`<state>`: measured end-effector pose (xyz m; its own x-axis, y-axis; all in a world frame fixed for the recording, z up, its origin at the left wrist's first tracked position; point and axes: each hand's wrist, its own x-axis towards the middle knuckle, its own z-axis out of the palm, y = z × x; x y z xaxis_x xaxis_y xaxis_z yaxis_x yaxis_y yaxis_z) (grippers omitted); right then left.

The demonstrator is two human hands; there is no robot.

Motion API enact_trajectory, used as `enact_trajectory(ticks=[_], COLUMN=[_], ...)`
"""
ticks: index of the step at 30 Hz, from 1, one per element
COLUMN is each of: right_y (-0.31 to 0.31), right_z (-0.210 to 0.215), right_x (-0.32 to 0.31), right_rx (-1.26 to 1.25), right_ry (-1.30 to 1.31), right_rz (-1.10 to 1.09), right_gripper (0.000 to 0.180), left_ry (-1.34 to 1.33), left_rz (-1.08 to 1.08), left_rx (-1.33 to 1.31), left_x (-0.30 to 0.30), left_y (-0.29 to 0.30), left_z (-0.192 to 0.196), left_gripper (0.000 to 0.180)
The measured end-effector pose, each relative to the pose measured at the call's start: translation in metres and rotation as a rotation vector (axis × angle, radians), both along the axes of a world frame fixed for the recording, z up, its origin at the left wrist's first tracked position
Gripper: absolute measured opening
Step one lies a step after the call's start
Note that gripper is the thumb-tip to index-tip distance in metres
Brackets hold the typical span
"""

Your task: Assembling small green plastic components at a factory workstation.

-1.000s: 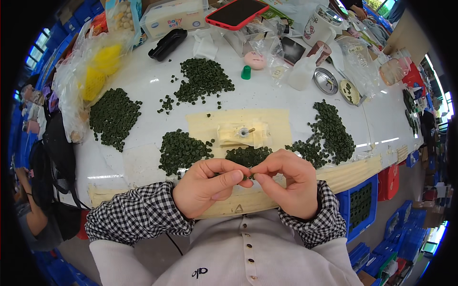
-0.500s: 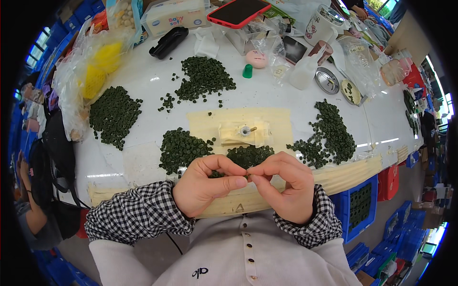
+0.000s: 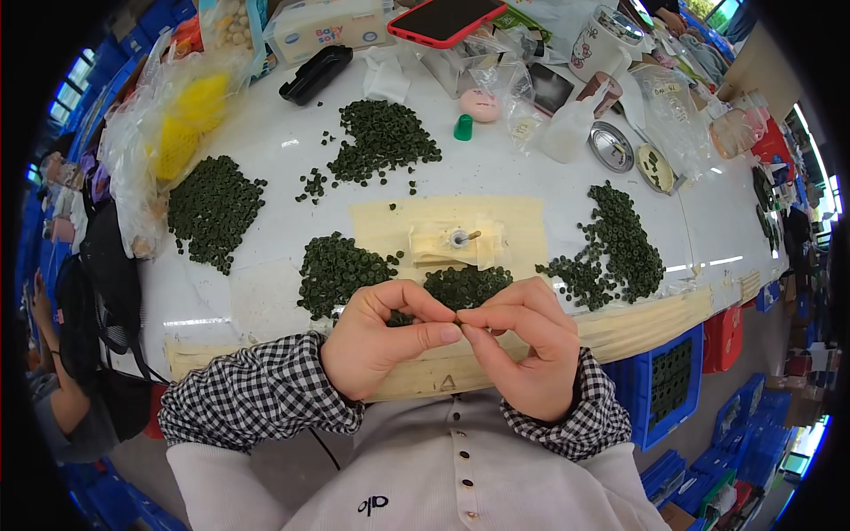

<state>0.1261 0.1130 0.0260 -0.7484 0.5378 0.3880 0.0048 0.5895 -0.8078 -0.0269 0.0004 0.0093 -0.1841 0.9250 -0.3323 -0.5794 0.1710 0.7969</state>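
My left hand (image 3: 382,334) and my right hand (image 3: 529,343) meet fingertip to fingertip at the table's near edge. Both are closed in a pinch around a small dark green piece (image 3: 459,324), mostly hidden by the fingers. Just beyond the fingertips lies a pile of small dark green round parts (image 3: 467,288). To its left is another heap of the same parts (image 3: 341,270). Farther in, a small fixture with an upright pin (image 3: 459,239) is taped onto a cream-coloured patch (image 3: 381,221) of the white table (image 3: 292,190).
More green heaps lie at far left (image 3: 212,212), at the back (image 3: 382,142) and at right (image 3: 620,243). Behind them are a red-edged phone (image 3: 447,19), a black case (image 3: 316,74), a green cap (image 3: 463,128), a squeeze bottle (image 3: 569,133) and a round tin (image 3: 611,146). A blue crate (image 3: 657,389) stands below right.
The hands stay pinched together in nearly the same place. My right fingers have shifted slightly. The whole view has moved a little.
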Motion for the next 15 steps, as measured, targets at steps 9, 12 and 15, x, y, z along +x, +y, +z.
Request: enact_trajectory(ticks=[9, 12, 15], right_y=[-0.0025, -0.0016, -0.0038], right_z=[-0.0018, -0.0019, -0.0028], right_x=[0.0004, 0.0006, 0.0027], right_rx=[0.015, 0.079, 0.037], right_ry=[0.006, 0.003, 0.005], right_rz=[-0.02, -0.021, -0.021], right_gripper=[0.022, 0.023, 0.024], left_ry=[-0.023, -0.043, -0.044], left_rz=[0.021, 0.021, 0.018], left_rx=[-0.003, -0.007, 0.001], left_x=[0.0008, -0.0007, -0.0004], left_y=[-0.0009, -0.0007, -0.0011], left_z=[-0.0044, -0.0051, -0.0061], left_gripper=[0.01, 0.01, 0.011])
